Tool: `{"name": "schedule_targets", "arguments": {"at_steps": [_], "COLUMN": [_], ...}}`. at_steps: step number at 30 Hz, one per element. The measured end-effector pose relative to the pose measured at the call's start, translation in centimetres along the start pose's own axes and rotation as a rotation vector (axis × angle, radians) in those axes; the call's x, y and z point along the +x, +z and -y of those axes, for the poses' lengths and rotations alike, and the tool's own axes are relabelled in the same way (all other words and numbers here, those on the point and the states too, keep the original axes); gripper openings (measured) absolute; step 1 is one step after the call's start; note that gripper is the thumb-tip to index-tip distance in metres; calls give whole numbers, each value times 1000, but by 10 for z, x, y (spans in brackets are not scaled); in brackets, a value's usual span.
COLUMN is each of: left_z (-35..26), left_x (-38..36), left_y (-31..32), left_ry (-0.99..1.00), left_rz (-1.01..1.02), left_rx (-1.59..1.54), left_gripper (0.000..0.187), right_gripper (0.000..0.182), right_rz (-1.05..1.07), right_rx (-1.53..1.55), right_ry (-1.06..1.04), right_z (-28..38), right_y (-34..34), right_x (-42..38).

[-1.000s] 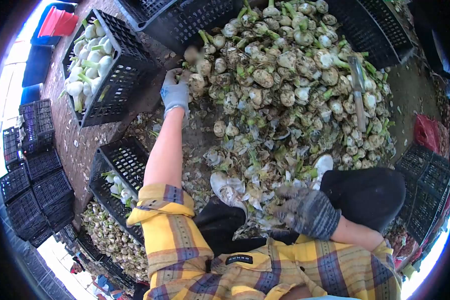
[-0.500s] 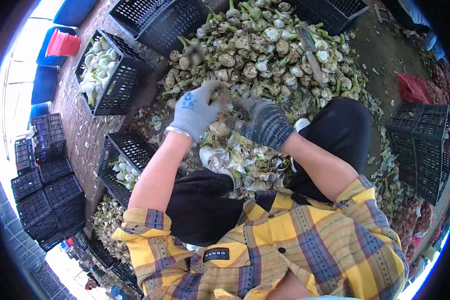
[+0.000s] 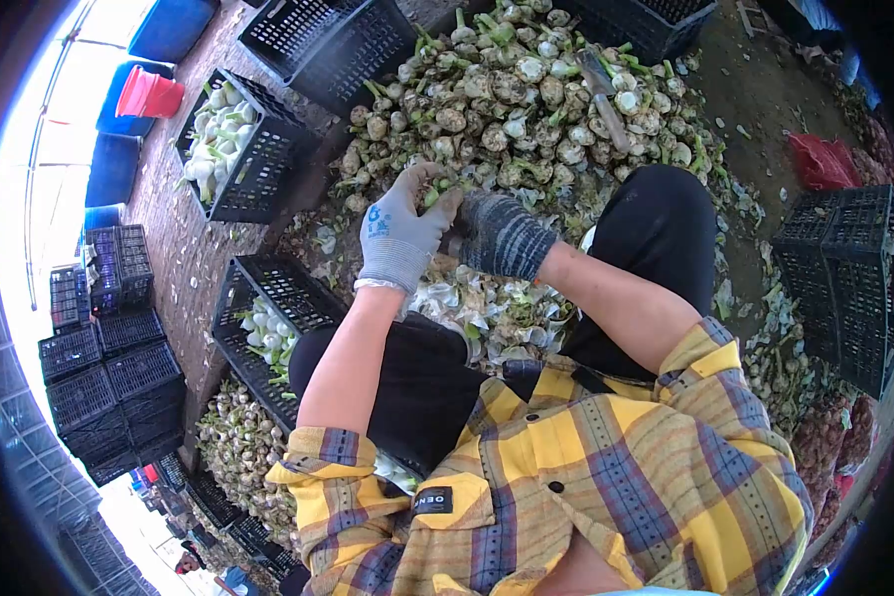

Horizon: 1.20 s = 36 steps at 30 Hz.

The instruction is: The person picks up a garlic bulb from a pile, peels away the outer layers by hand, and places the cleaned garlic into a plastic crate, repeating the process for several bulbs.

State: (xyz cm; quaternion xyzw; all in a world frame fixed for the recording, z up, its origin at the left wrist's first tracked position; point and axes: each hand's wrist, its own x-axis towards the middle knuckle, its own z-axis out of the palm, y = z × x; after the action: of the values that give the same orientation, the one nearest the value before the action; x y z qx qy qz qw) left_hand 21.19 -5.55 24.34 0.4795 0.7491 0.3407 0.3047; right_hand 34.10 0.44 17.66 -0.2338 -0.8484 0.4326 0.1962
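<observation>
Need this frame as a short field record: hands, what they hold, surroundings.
left hand: light grey glove, closed on a bulb with a green stalk
right hand: dark knit glove, meeting the left at the same bulb
pile: unpeeled bulbs heaped in front, with a knife lying on top
peelings: husks between the knees
near crate: black crate, some white bulbs inside
far crate: black crate of peeled bulbs

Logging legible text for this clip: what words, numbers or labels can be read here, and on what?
Black patch on the yellow plaid shirt: white letters, upside down in this view, too small to read surely.
Blue mark on the back of the left hand's grey glove: looks like "8" or "B", blurred.
Nothing legible on the black crates.
</observation>
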Motion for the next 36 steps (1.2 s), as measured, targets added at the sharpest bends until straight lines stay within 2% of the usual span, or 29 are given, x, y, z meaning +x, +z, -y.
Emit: {"name": "schedule_targets", "arguments": {"at_steps": [2, 4, 6, 7, 8, 11, 12, 14, 18, 21, 25, 27, 30, 33, 34, 36], "left_z": [-3, 1, 23, 38, 42, 51, 51, 51, 48, 54, 49, 43, 30, 32, 36, 48], "left_x": [-5, -9, -7, -8, -11, -12, -10, -6, -3, -1, 0, -2, -1, -3, -7, -4], "left_y": [-1, 2, 11, 19, 26, 34, 34, 33, 32, 32, 28, 27, 17, 14, 11, 29], "left_ry": [16, 54, 159, 77, -11, -190, -181, -119, -74, -56, -164, -224, -529, -676, -598, -366], "left_rz": [-16, -96, -188, -203, -216, -248, -247, -262, -353, -354, -354, -356, -210, -147, -58, -214], "left_rx": [-21, -188, -349, -476, -602, -842, -823, -723, -500, -542, -624, -676, -1050, -1128, -1111, -923], "left_gripper": [40, 41, 42, 42, 42, 43, 43, 44, 44, 42, 43, 47, 50, 47, 45, 47], "right_gripper": [36, 36, 36, 36, 37, 38, 39, 38, 35, 28, 27, 26, 27, 34, 33, 33], "right_rz": [42, 96, 113, 119, -18, 122, 68, 104, 72, 75, 10, 33, -78, -54, -79, -125], "right_rx": [48, 134, 302, 383, 382, 362, 373, 365, 189, 163, 175, 219, 17, 189, 239, 332], "right_ry": [-7, 19, 311, 457, 283, 438, 378, 335, 258, 241, 210, 246, 178, 284, 323, 391], "right_z": [8, 22, -1, -14, -5, -2, -6, -13, -14, -9, -18, -7, -13, -15, -24, -40], "right_y": [-8, -22, -6, 2, -7, -16, -11, -8, -3, -5, 6, -3, 7, 7, 12, 21], "right_x": [2, 5, 14, 17, 15, 17, 16, 18, 20, 21, 19, 17, 13, 13, 15, 16]}}
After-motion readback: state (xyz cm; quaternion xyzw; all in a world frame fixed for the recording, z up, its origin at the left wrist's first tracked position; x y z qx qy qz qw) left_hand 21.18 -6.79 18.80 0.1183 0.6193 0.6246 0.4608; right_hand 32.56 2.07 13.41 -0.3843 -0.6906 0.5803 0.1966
